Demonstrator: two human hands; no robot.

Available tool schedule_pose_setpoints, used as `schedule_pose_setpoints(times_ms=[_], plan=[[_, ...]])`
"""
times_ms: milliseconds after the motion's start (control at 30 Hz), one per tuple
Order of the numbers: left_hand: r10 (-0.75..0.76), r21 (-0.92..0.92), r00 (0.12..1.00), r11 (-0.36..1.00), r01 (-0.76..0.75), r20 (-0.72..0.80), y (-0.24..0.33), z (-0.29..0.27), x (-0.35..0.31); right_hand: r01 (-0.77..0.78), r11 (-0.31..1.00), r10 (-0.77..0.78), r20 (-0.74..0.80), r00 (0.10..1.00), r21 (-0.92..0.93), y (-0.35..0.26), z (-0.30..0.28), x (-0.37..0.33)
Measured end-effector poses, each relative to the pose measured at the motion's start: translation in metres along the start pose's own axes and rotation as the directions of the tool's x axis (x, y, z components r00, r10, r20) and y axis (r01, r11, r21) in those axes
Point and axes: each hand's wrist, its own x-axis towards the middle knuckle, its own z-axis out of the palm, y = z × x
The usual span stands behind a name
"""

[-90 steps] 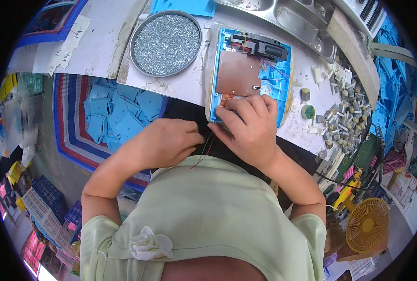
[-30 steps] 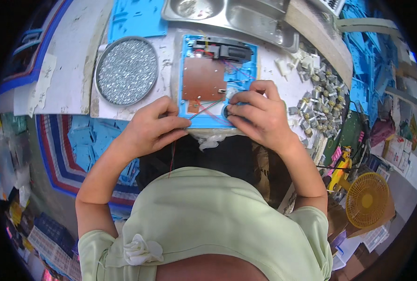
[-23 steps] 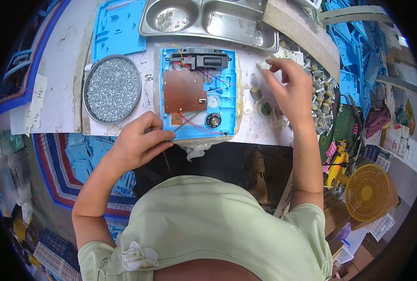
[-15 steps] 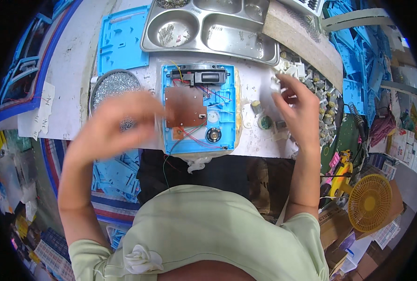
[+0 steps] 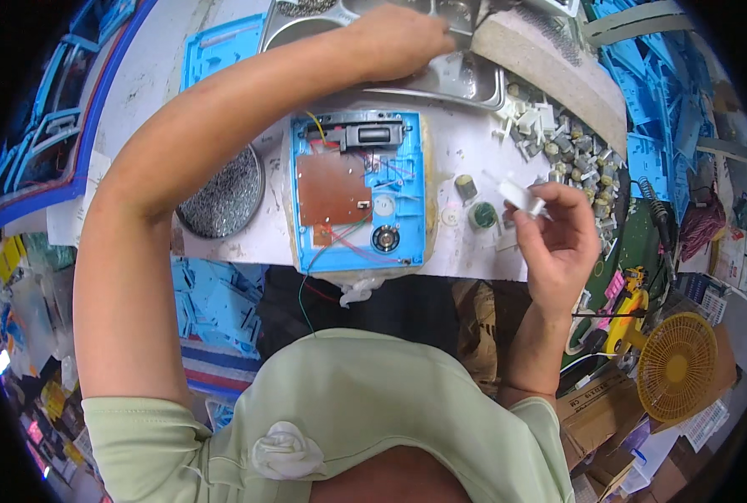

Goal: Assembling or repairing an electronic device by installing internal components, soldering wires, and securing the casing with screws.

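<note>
My right hand (image 5: 562, 243) pinches a small white plastic part (image 5: 520, 198) at the table's right side. Far across the table, my left hand (image 5: 400, 42) reaches over the steel compartment tray (image 5: 487, 94). Its fingers are bent together at the tray's right-hand compartments; the tips are blurred, and anything in them is hidden. Between my arms lies a blue plastic housing (image 5: 407, 210) holding a brown circuit board (image 5: 332, 189), a black mechanism (image 5: 373, 136) at its far edge, a small round speaker (image 5: 385, 240) and loose red and green wires. Neither hand touches the housing.
A round dish of metal screws (image 5: 223, 201) stands left of the housing. A heap of white plastic parts and small motors (image 5: 570, 151) covers the right side. Near my right hand sits a small green pot (image 5: 482, 215). More blue panels (image 5: 223, 50) lie at the far left.
My left hand has swung from beside the housing to the tray, far and right. My right hand has come nearer and a little right from the heap, with the white part in its fingers.
</note>
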Motion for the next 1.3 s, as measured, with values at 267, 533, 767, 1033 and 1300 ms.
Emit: schedule_pose_setpoints(times_ms=[267,533,767,1033,1300], plan=[[-0.381,-0.956,0.901,0.115,0.271,0.209,0.119,-0.088,-0.175,0.209,0.960,-0.249,0.222,0.943,0.187,-0.001,0.033,-0.021],[-0.415,-0.859,0.811,-0.474,0.194,0.412,0.160,-0.045,-0.206,0.284,0.946,-0.322,0.328,0.888,0.158,0.004,0.045,-0.021],[-0.271,-0.840,0.839,-0.427,0.335,0.472,0.157,-0.044,-0.203,0.509,0.861,-0.412,0.573,0.709,-0.011,-0.007,0.047,-0.007],[-0.366,-0.469,0.928,0.833,0.294,-0.069,0.122,-0.027,-0.140,-0.287,0.879,0.082,0.472,0.878,0.380,0.023,0.021,-0.030],[-0.317,-0.658,0.947,0.724,0.209,-0.048,0.115,-0.017,-0.135,-0.236,0.774,-0.031,0.407,0.913,0.588,0.039,0.007,-0.030]])
